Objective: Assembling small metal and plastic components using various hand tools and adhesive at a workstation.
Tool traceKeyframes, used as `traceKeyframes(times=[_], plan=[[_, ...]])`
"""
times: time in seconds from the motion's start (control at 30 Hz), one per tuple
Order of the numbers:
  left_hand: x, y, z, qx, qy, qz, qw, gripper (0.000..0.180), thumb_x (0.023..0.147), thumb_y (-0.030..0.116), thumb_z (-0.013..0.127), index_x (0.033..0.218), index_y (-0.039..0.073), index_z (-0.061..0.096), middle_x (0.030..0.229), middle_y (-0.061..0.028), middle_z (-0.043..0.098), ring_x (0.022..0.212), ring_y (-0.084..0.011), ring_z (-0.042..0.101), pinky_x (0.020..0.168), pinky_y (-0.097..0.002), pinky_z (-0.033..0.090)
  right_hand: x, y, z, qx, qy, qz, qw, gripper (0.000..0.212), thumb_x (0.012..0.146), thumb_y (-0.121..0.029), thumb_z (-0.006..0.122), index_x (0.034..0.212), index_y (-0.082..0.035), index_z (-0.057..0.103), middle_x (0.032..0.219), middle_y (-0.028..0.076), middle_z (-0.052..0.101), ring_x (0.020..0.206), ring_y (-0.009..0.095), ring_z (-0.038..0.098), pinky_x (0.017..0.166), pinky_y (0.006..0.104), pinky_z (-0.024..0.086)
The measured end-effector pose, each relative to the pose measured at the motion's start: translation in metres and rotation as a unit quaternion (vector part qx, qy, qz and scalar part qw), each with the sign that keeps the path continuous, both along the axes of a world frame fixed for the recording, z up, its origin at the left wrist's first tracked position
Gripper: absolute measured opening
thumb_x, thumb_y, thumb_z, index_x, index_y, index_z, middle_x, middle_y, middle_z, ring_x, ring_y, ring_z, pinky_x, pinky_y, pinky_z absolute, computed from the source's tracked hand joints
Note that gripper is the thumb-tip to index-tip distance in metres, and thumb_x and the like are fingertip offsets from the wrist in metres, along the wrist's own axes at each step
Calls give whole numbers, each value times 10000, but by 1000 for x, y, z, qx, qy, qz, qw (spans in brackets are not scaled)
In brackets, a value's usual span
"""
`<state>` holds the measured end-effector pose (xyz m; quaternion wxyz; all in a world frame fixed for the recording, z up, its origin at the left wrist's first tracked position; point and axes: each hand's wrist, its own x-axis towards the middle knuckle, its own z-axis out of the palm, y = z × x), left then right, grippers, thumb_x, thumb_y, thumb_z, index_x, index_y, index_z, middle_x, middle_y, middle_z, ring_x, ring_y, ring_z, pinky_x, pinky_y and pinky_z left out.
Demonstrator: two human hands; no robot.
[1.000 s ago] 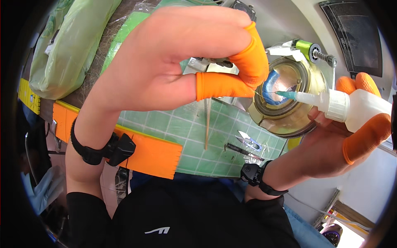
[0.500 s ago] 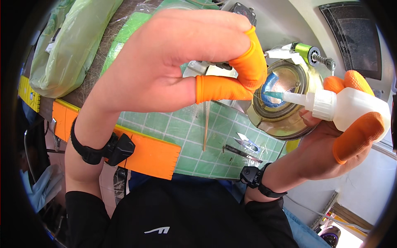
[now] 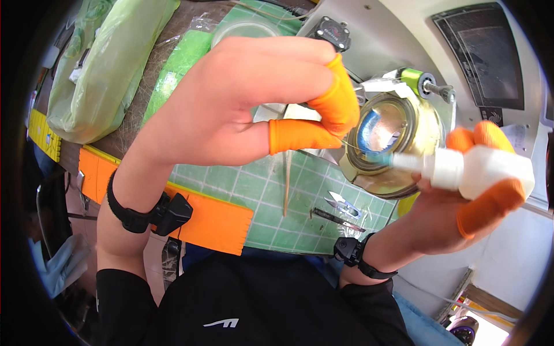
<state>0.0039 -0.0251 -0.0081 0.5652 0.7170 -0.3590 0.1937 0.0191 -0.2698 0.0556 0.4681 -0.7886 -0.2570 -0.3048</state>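
My left hand [image 3: 231,98], with orange finger cots on thumb and fingers, pinches a thin strand [image 3: 356,145] at its fingertips. The strand runs right toward the teal needle tip [image 3: 378,158] of a white squeeze bottle [image 3: 496,170]. That tip is blurred, so whether it touches the strand cannot be made out. My right hand [image 3: 435,222] is wrapped round the bottle and holds it on its side, tip to the left; orange cots cover several of its fingers. Behind the tip sits a round brass-coloured fixture [image 3: 389,181] with a blue patch inside its ring.
On the green cutting mat [image 3: 259,190] lie thread snips [image 3: 341,203], dark tweezers [image 3: 337,219] and a thin wooden stick [image 3: 287,190]. An orange strip [image 3: 216,222] lines the near edge. A pale green plastic bag [image 3: 115,69] stands left; a grey machine with a dark panel [image 3: 482,55] rises at right.
Both hands sit slightly lower and more to the left in the picture. The bottle's tip has dropped from just above the strand to its level or below. Both grips stay the same.
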Motion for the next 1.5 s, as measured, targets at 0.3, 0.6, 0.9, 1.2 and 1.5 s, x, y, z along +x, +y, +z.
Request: traceKeyframes(times=[0.3,0.6,0.9,1.2,1.5], plan=[[-4,1,10,42,28,2,999,132,835,63,780,862,-3,669,901,-135,684,906,-280,669,1039,-621,511,-46,-154,13,358,121,156,913,504,1086,-486,488,1098,9,578,828,65,541,653,116,492,535,236,392],[-12,2,8,64,79,33,994,119,833,17,718,887,-23,620,957,-141,602,954,-274,621,1109,-666,422,-42,-294,15,-66,19,-391,918,241,1041,-197,654,1158,8,704,1081,81,710,839,76,620,691,197,474],[-13,0,9,67,84,31,994,106,866,11,692,906,-34,605,988,-142,582,954,-268,625,1126,-692,389,-88,-280,24,-33,178,-352,918,298,967,-153,737,1216,2,681,1103,76,732,906,112,660,765,252,521],[-5,3,7,89,33,5,995,84,861,-53,677,931,-44,631,990,-149,623,994,-287,642,1110,-643,434,-98,-130,-49,-331,389,0,860,157,819,-101,814,939,-46,729,906,97,691,765,313,668,669,398,537],[-6,2,6,77,13,-4,997,84,862,13,705,906,-28,646,900,-125,633,952,-285,650,1081,-659,460,-96,-101,-69,-423,420,92,798,167,803,-14,742,918,-16,622,893,143,646,826,372,658,705,452,537]])
